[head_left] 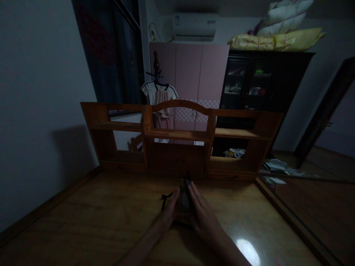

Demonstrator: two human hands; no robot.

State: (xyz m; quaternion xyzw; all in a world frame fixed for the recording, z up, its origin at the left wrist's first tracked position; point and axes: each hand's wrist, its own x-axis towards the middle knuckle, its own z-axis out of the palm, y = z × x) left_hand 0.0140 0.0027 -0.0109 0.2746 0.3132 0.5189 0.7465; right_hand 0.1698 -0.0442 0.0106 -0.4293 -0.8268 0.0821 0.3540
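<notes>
Both my hands rest on a wooden desk, close together, on either side of a small dark object with a black strap that trails to the left. My left hand touches the object's left side with fingers extended along it. Along its right side lies my right hand, fingers stretched forward and flat. The room is dim, so I cannot make out what the object is, nor whether either hand grips it.
A wooden shelf unit with open compartments stands at the desk's back edge, just beyond the hands. Behind it are a pink wardrobe, hanging clothes and a dark cabinet with bedding on top. A wall runs along the left.
</notes>
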